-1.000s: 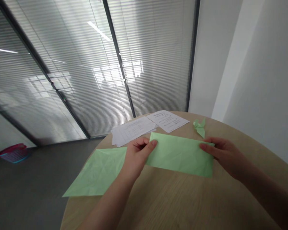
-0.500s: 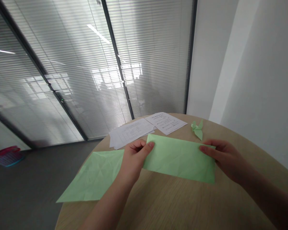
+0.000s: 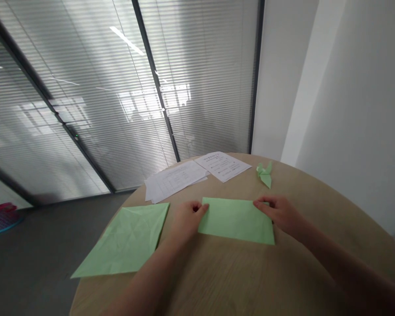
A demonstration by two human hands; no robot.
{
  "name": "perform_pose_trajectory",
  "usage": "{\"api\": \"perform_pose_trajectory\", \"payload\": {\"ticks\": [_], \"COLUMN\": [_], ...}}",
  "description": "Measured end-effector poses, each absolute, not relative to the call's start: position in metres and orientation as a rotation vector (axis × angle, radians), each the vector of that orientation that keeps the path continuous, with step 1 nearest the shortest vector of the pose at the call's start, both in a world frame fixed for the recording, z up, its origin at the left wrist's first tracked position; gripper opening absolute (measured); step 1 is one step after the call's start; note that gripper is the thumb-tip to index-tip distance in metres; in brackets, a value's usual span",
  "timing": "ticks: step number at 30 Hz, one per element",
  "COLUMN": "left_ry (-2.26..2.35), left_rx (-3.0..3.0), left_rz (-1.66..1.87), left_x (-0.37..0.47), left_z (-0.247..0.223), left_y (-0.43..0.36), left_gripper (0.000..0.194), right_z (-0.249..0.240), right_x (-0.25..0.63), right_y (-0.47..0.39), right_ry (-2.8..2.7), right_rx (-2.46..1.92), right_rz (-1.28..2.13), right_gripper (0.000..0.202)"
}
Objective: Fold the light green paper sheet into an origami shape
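Head view. I see no bowl, box or tray on the round wooden table (image 3: pixel 237 281); the only container in the picture is a red and blue basket (image 3: pixel 1 216) on the grey floor at far left, and I cannot tell what it holds.

The folded green sheet (image 3: pixel 237 221) lies flat on the table, just in front of me and near the middle of the tabletop. It is a long rectangle. Its long axis runs left to right across my view, with the right end sitting slightly nearer to me than the left, so the strip is a little skewed. Its short ends face my two hands.

My left hand (image 3: pixel 187 217) rests at the sheet's far left corner, fingers curled loosely and the fingertips pinching or pressing that corner; I cannot tell which. My right hand (image 3: pixel 281 213) lies on the far right corner, fingers stretched flat along the upper edge and pressing it to the table.

A second green sheet (image 3: pixel 128 239), unfolded and creased, lies flat to the left, just beside my left forearm, its lower left corner reaching over the table's edge. Behind both sheets, near the far rim, are white printed papers (image 3: pixel 197 173) in an overlapping spread. A small folded green paper figure (image 3: pixel 265 173) stands to their right, well apart from my hands.
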State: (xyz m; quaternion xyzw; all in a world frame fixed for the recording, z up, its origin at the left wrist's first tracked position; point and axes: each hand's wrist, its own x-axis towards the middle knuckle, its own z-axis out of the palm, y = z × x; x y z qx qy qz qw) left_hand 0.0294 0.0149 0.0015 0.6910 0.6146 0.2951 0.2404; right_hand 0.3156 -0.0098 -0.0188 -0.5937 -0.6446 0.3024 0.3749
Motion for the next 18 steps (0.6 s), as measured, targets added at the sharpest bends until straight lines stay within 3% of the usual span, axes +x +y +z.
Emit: {"api": "perform_pose_trajectory", "payload": {"ticks": [4, 13, 18], "left_ry": [1.883, 1.965, 1.341], "left_rx": [2.12, 2.49, 2.892], "left_rz": [0.464, 0.378, 0.306], "left_x": [0.033, 0.046, 0.051], "left_z": [-0.004, -0.004, -0.008], "left_y": [0.011, -0.004, -0.003], "left_gripper": [0.031, 0.02, 0.038], "right_z": [-0.031, -0.04, -0.04], "right_x": [0.31, 0.307, 0.298], "right_y": [-0.006, -0.003, -0.008], "right_ry": [-1.92, -2.146, -2.128], "right_rx": [-1.709, -1.809, -1.878], "right_rz": [0.446, 0.01, -0.046], "right_gripper": [0.032, 0.027, 0.024]}}
